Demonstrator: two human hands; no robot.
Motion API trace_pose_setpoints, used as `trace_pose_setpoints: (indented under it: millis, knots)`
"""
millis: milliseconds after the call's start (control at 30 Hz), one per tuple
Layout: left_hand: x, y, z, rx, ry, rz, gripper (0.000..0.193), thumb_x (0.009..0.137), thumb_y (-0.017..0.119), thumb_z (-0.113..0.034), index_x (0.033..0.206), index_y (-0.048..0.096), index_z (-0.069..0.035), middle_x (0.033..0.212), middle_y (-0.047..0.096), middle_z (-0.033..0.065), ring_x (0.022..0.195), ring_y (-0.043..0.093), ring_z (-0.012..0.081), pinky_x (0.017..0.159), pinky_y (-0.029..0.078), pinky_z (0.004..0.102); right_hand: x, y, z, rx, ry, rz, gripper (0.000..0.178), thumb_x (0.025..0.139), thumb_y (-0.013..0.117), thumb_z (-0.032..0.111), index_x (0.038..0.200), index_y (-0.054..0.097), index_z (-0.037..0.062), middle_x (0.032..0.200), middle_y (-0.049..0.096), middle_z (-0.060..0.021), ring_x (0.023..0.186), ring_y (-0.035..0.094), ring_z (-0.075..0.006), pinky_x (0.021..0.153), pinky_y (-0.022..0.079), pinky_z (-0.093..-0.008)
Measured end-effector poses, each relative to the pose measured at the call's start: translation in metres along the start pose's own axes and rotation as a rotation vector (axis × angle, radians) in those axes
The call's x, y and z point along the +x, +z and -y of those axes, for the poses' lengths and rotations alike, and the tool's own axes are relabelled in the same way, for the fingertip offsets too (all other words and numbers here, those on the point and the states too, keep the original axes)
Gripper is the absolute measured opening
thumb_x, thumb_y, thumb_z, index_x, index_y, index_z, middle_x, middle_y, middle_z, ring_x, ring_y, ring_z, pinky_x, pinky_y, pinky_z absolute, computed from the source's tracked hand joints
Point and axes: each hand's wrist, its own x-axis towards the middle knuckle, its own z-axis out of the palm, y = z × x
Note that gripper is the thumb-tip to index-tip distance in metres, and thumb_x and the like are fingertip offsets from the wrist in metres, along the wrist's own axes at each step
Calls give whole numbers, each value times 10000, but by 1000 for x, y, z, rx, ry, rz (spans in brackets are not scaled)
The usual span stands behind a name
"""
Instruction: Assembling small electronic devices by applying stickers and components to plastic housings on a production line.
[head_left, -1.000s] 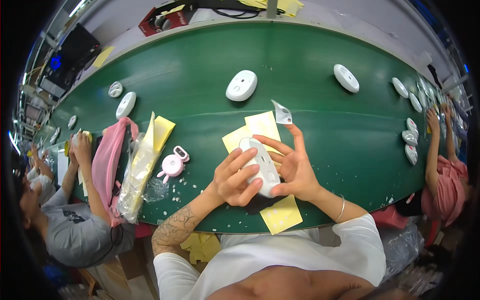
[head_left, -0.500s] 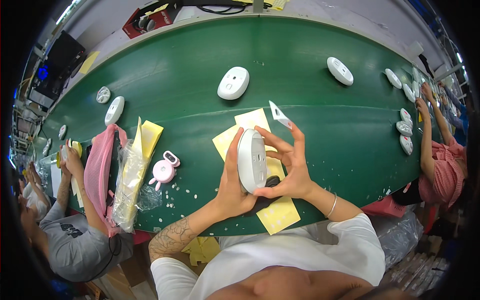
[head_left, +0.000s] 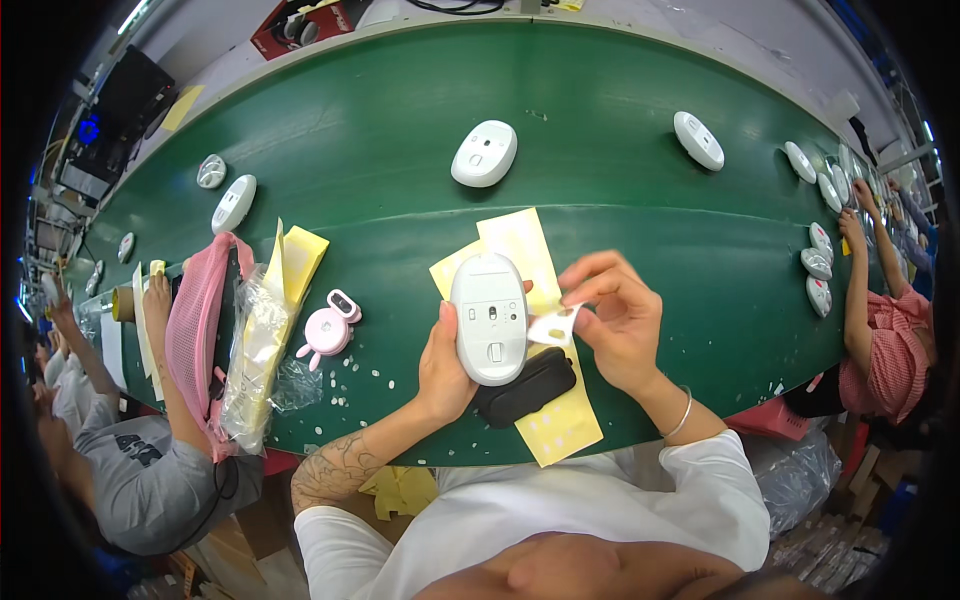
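Note:
My left hand [head_left: 445, 372] is closed around a white computer mouse [head_left: 476, 342], gripping it by its left side with the underside facing up. A switch, small round marks and a rectangular window show on that underside. Beside the mouse's right edge, my right hand [head_left: 622, 325] pinches a small white label [head_left: 549, 329] with cut-out holes between thumb and fingers. Its fingertips are a little blurred. Below the mouse lies a black zippered case [head_left: 530, 388], resting on yellow sticker sheets [head_left: 562, 432] with pale spots.
On the green table [head_left: 400, 130] stand more white mice, one straight ahead [head_left: 484, 154] and another farther right [head_left: 698, 141]. To the left are a pink handheld fan [head_left: 328, 330], a plastic-wrapped yellow bundle [head_left: 262, 345] and a pink mesh bag [head_left: 195, 345]. Co-workers sit on both sides.
My left hand has turned the mouse so its underside faces up. My right hand has come off the mouse, moved right, and brought the label down beside it.

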Motion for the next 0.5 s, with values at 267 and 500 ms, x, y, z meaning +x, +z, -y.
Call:
trace_pose_setpoints:
  millis: [267,500]
  knots:
    - [1,1,6,218,151,5,633,976,271,-457,1410,250,5,1404,399,211,1255,459,290,1067,348,399,1,10,24,325,600,1,159,772,752,19,760,594,-1,747,622,-20,695,609,-61,631,501,-190]
    - [0,3,5,244,86,31,630,957,305,-439,1409,225,-7,1413,380,204,1268,443,280,1066,345,394,3,10,29,242,680,49,169,754,769,28,734,603,8,716,644,-33,649,610,-46,588,493,-174]
